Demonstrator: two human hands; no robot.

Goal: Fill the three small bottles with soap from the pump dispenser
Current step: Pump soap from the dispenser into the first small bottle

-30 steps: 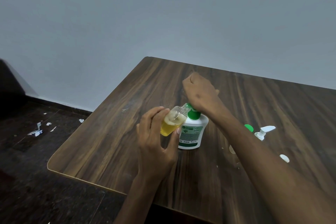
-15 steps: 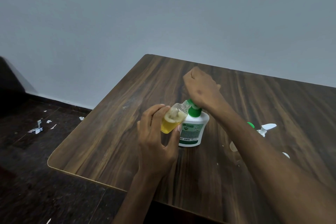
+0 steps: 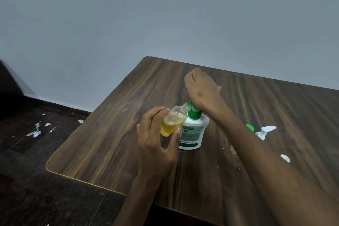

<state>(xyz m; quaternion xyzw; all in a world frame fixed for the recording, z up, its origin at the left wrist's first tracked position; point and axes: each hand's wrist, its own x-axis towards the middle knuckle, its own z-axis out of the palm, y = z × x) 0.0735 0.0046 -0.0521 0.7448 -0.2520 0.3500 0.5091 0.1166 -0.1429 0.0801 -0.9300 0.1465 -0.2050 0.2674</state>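
Your left hand (image 3: 156, 145) has its fingers (image 3: 153, 118) clamped round the tilted small bottle (image 3: 172, 122), its neck at the pump dispenser (image 3: 192, 132) nozzle. Your right hand (image 3: 201, 90), fingers curled together, presses the pump on the worktop (image 3: 110, 148).

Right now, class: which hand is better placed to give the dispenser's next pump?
The right hand: it already rests on the green pump head, while the left hand holds the small bottle at the nozzle.

Lots of bare table (image 3: 113, 145) on left. Right side has small white pump (image 3: 264, 132) & cap (image 3: 285, 158) in the way.
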